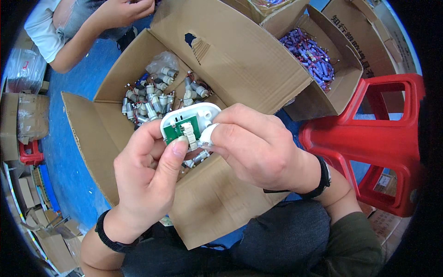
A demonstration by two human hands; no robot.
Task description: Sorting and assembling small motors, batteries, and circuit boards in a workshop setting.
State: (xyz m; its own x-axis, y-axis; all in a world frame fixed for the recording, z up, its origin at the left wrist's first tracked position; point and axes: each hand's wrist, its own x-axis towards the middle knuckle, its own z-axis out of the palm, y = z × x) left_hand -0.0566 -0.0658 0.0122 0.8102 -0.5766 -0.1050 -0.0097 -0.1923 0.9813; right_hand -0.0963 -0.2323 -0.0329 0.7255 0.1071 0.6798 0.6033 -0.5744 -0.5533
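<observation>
If the right hand's [251, 145] closed pinch slips, its white piece [207, 135] (left hand [148, 161] clasps the casing [187, 111]) could drop inside the carton's [226, 196] near edge.

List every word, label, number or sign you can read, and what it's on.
Brown carton, upper right: large dark characters, not copied here.
Cardboard beside it: smaller print, too blurred.
Lower-right carton: faint print, too blurred.
White label behind red stool: too small.
Circuit board: nothing legible.
</observation>
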